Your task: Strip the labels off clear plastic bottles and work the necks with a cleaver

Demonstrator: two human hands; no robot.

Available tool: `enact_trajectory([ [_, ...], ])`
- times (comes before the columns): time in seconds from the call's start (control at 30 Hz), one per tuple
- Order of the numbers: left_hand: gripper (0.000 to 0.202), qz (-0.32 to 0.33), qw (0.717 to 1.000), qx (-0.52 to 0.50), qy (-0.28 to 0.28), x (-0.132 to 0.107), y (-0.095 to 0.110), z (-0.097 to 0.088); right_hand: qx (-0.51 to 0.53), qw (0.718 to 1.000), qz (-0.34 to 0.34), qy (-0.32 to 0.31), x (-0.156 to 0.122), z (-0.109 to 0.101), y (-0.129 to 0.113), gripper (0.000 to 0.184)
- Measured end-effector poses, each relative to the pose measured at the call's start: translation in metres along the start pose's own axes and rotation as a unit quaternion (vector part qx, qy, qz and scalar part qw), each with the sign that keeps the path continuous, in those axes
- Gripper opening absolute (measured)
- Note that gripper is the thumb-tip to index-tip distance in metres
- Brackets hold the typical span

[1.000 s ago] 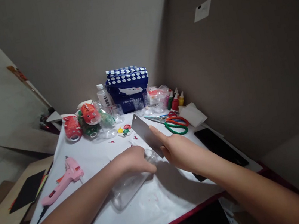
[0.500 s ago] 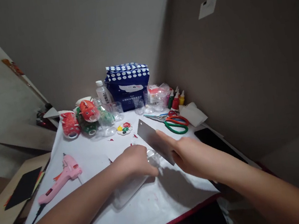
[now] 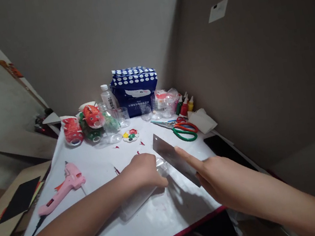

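A clear plastic bottle (image 3: 135, 203) lies on its side on the white table sheet (image 3: 162, 225). My left hand (image 3: 143, 170) is closed over the bottle near its neck and presses it down. My right hand (image 3: 217, 176) is wrapped round the handle of a broad steel cleaver (image 3: 173, 159), with the forefinger laid along the blade's spine. The blade's edge rests against the bottle just right of my left hand.
A pink glue gun (image 3: 63, 186) lies at the left. Green and red scissors (image 3: 181, 130), paint bottles (image 3: 185, 105), a paint palette (image 3: 130, 135), painted bottle crafts (image 3: 87, 125), a blue dotted bag (image 3: 135, 87) and a water bottle (image 3: 108, 98) stand at the back. A black phone (image 3: 225, 149) lies at the right.
My right hand has drawn the cleaver back toward me and to the right across the bottle. My left hand has stayed on the bottle.
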State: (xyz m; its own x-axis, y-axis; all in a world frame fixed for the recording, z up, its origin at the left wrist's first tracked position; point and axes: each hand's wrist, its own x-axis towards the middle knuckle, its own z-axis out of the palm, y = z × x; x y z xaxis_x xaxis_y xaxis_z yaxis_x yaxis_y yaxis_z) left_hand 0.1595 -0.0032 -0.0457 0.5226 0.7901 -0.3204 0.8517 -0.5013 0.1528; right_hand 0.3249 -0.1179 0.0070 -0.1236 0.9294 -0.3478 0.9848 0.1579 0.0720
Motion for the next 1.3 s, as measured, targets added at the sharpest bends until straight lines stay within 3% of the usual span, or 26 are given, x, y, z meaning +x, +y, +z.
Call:
enact_trajectory([
  [0.13, 0.058, -0.005, 0.999, 0.034, 0.009, -0.004, 0.005, -0.005, 0.004, 0.995, -0.03, 0.097, 0.031, -0.01, -0.007, 0.082],
  [0.27, 0.059, 0.0, 0.999, 0.053, 0.013, -0.006, 0.008, -0.008, -0.008, 0.992, -0.036, 0.118, 0.042, -0.009, -0.01, 0.082],
  [0.47, 0.04, 0.016, 0.999, 0.023, 0.022, -0.008, 0.008, -0.002, 0.009, 0.999, -0.028, 0.041, 0.002, 0.02, 0.002, 0.096],
  [0.6, 0.042, 0.004, 1.0, 0.02, 0.015, -0.008, 0.01, -0.002, -0.018, 0.999, -0.016, 0.033, -0.014, 0.02, 0.007, 0.096],
  [0.73, 0.046, -0.01, 0.999, 0.034, 0.018, -0.009, 0.015, -0.004, -0.014, 0.997, -0.025, 0.066, 0.006, 0.001, 0.001, 0.08],
  [0.93, 0.049, -0.018, 0.998, 0.053, 0.013, -0.011, 0.019, -0.005, 0.031, 0.986, -0.071, 0.148, 0.044, -0.012, 0.002, 0.076],
  [1.1, 0.047, 0.002, 0.998, 0.049, 0.039, -0.015, 0.016, -0.004, 0.085, 0.99, -0.042, 0.107, 0.022, 0.0, 0.013, 0.077],
  [1.3, 0.071, 0.077, 0.996, 0.043, 0.008, -0.007, 0.001, -0.007, 0.07, 0.995, -0.006, 0.068, -0.008, 0.018, 0.013, 0.085],
])
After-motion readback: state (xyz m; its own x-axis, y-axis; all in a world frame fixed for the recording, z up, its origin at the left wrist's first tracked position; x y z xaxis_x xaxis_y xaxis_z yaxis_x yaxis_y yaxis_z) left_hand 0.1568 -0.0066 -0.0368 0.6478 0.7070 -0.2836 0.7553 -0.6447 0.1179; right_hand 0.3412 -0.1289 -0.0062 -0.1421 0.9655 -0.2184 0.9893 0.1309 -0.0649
